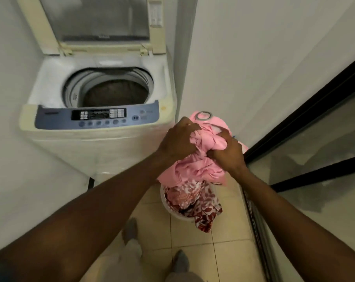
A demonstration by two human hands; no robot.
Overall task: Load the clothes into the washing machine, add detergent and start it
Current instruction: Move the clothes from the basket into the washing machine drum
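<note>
Top-load washing machine (pixel 99 139) stands at left w/ lid (pixel 99 19) up; drum (pixel 113 92) open, something dark already inside. Right of it, on the tiled floor (pixel 193 251), a white laundry basket (pixel 164 197) holds a red-and-white floral garment (pixel 201 206) spilling over its rim. Above the basket, a bunched pink curtain (pixel 201 169) w/ a metal eyelet (pixel 202 115) is gripped from both sides: left hand (pixel 177 139) fisted, grip pressed tight into the fabric; right hand (pixel 229 153) likewise clenched on a fold. Judging by this, loading is underway; detergent not in sight.

Risks: curtain's lower folds hang into the basket & may drag the floral piece out onto the floor. Loose tail could also snag on the control panel (pixel 97 117) edge or miss the drum, since the bundle is big.
</note>
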